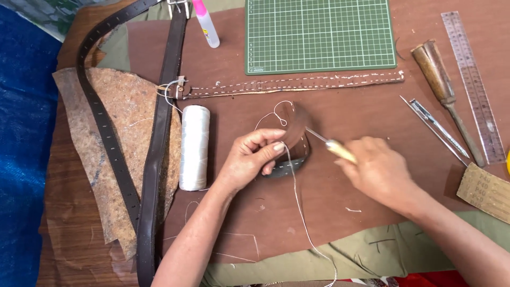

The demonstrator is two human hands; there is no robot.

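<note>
The left hand (249, 157) pinches a small curved piece of brown leather (294, 139) between thumb and fingers, holding it upright on the brown leather sheet (340, 212) that covers the worktable. A white thread (300, 204) runs from the pinch, loops above the piece and trails down toward the near edge of the sheet. The right hand (380, 170) is closed around the pale wooden handle of an awl (332, 146), whose thin metal point meets the leather piece at its row of stitch holes (whether the tip has gone through cannot be told).

Just left of the left hand stands a spool of white thread (194, 147), lying on its side. Beyond it a long dark brown belt (154, 159) and a narrower punched strap (103, 122) cross a rough mottled hide (127, 122). Above the hands lies a stitched leather strip (297, 84), and behind that a green cutting mat (319, 34) with a pink-capped glue bottle (206, 24) beside it. To the right rest a wooden-handled tool (441, 87), a thin metal tool (435, 127), a clear ruler (473, 85) and a piece of sandpaper (486, 191).
</note>
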